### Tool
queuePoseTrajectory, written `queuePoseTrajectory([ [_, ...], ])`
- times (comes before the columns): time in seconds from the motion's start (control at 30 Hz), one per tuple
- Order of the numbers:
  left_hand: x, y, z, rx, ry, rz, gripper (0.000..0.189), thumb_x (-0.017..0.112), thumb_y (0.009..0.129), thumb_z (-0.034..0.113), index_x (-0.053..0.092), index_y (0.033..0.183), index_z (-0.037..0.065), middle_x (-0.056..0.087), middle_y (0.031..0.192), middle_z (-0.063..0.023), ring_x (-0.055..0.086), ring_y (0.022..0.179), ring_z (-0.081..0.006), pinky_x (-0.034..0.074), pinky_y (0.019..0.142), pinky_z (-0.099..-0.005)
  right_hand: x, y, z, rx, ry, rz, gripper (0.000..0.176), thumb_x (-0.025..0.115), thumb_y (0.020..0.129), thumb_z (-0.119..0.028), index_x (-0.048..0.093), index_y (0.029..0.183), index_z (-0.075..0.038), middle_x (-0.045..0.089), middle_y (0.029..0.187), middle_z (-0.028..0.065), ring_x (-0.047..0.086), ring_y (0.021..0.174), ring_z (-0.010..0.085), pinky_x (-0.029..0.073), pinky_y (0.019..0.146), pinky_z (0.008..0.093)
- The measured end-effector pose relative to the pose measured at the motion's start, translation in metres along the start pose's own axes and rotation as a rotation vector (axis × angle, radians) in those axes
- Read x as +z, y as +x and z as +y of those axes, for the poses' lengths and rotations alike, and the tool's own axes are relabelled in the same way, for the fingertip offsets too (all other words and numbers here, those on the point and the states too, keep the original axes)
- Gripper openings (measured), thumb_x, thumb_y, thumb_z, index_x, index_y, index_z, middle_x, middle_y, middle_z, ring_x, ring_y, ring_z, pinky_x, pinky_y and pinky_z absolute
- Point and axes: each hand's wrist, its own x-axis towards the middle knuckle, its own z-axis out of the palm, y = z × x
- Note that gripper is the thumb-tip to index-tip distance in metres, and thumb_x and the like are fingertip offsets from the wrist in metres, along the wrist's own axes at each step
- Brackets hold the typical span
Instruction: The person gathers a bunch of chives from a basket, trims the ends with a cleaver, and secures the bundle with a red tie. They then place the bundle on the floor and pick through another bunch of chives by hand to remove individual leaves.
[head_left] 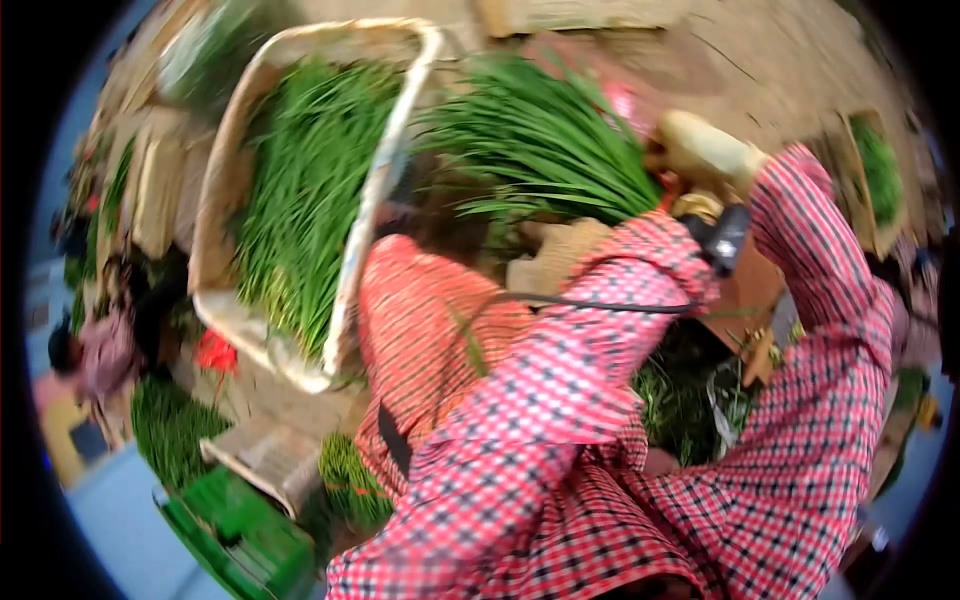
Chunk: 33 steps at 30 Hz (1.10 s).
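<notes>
A bunch of long green garlic chives (550, 140) fans out to the left, its stem ends beside both my hands. My left hand (697, 207), in a yellowish glove with a black device at the wrist, is closed at the stem ends; its fingers are partly hidden. Just above, my right hand (705, 148) wears a pale glove, its blurred fingers curled beside the stems. A bit of red shows between the hands, too small to name. Under the bunch lies a tan knitted piece (560, 255).
A white foam box (375, 200) full of chives (310, 190) stands left of my orange-covered knee (430, 310). A green crate (235, 530) is at lower left. Another box of greens (875, 165) stands far right. A person (110, 345) sits at far left.
</notes>
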Motion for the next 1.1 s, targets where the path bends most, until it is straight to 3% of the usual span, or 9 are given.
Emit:
queuePoseTrajectory([
  [0.03, 0.008, 0.006, -0.004, 0.565, -0.272, 0.114, 0.025, 0.07, 0.078, 0.022, 0.064, 0.084, -0.001, 0.058, 0.07, -0.0083, 0.056, 0.063, -0.0264, 0.048, 0.06, -0.0368, 0.003, 0.003, 0.009, -0.093, -0.016, 0.075, 0.02, 0.069, 0.078, -0.021, 0.069, 0.081, -0.002, 0.066, 0.072, 0.0167, 0.064, 0.066, 0.0303, 0.05, 0.061, 0.0405],
  [0.07, 0.03, 0.012, -0.014, 0.6, -0.277, 0.128, 0.025, 0.07, 0.078, 0.022, 0.064, 0.084, -0.001, 0.058, 0.07, -0.0083, 0.056, 0.063, -0.0264, 0.048, 0.06, -0.0368, 0.007, 0.008, 0.018, -0.074, 0.102, 0.063, 0.017, 0.071, 0.078, -0.018, 0.069, 0.084, -0.002, 0.067, 0.075, 0.0165, 0.066, 0.069, 0.0304, 0.051, 0.063, 0.0403],
  [0.33, -0.016, -0.087, 0.052, -0.745, 0.362, 0.142, 0.017, 0.068, 0.076, 0.014, 0.063, 0.08, -0.001, 0.059, 0.066, -0.0098, 0.059, 0.06, -0.0234, 0.05, 0.057, -0.0326, 0.06, 0.015, 0.089, 0.144, 0.375, 0.103, 0.019, 0.075, 0.074, -0.019, 0.073, 0.087, -0.004, 0.07, 0.075, 0.0113, 0.062, 0.067, 0.0148, 0.051, 0.063, 0.0338],
  [0.6, -0.062, -0.132, 0.057, -1.119, -0.339, 0.601, 0.014, 0.058, 0.077, 0.012, 0.065, 0.067, 0.005, 0.065, 0.064, -0.0155, 0.066, 0.058, -0.0318, 0.055, 0.058, -0.0389, 0.073, -0.058, 0.052, 0.47, 0.619, 0.351, 0.018, 0.072, 0.081, -0.022, 0.074, 0.09, -0.007, 0.071, 0.082, 0.0116, 0.064, 0.069, 0.0167, 0.052, 0.063, 0.0332],
  [0.63, -0.05, -0.129, 0.044, -1.167, -0.128, 0.357, 0.01, 0.064, 0.07, 0.015, 0.062, 0.062, 0.008, 0.063, 0.06, -0.01, 0.064, 0.055, -0.0251, 0.053, 0.055, -0.0342, 0.081, -0.057, 0.049, 0.419, 0.25, 0.375, 0.015, 0.068, 0.08, -0.015, 0.073, 0.092, -0.008, 0.071, 0.084, 0.0114, 0.064, 0.072, 0.0191, 0.052, 0.065, 0.0338],
  [0.8, -0.065, -0.129, -0.032, -0.096, 0.216, -0.291, 0.01, 0.063, 0.075, 0.017, 0.071, 0.078, 0.012, 0.071, 0.08, -0.0087, 0.068, 0.078, -0.0269, 0.054, 0.064, -0.0355, 0.091, -0.07, -0.038, 0.035, -0.94, 0.729, 0.007, 0.059, 0.068, -0.008, 0.061, 0.071, -0.013, 0.058, 0.066, 0.0042, 0.056, 0.064, 0.0203, 0.042, 0.057, 0.0349],
  [0.87, -0.069, -0.145, -0.05, -0.138, -0.075, -0.177, 0.018, 0.068, 0.078, 0.015, 0.074, 0.095, 0.011, 0.073, 0.092, -0.0076, 0.069, 0.084, -0.0213, 0.055, 0.073, -0.0317, 0.075, -0.076, -0.044, 0.195, -0.406, 0.551, 0.011, 0.062, 0.081, -0.016, 0.069, 0.087, -0.009, 0.067, 0.081, 0.0093, 0.063, 0.075, 0.0217, 0.049, 0.068, 0.0351],
  [0.97, -0.112, -0.178, -0.032, -1.186, -0.739, 0.272, 0.024, 0.069, 0.081, 0.012, 0.072, 0.104, 0.009, 0.073, 0.096, -0.008, 0.068, 0.085, -0.0155, 0.054, 0.079, -0.0273, 0.033, -0.109, -0.022, 0.286, 0.737, 0.314, 0.036, 0.06, 0.093, -0.033, 0.066, 0.114, -0.004, 0.069, 0.105, 0.0137, 0.066, 0.094, 0.021, 0.051, 0.085, 0.0331],
  [1.1, -0.131, -0.188, 0.016, -1.032, -0.676, 0.428, 0.026, 0.073, 0.081, 0.023, 0.071, 0.103, 0.008, 0.07, 0.101, -0.0094, 0.066, 0.094, -0.0194, 0.052, 0.085, -0.0296, 0.058, -0.089, 0.03, 0.318, 0.628, 0.492, 0.034, 0.063, 0.091, -0.03, 0.066, 0.115, -0.005, 0.07, 0.102, 0.0114, 0.065, 0.091, 0.0193, 0.051, 0.082, 0.033],
])
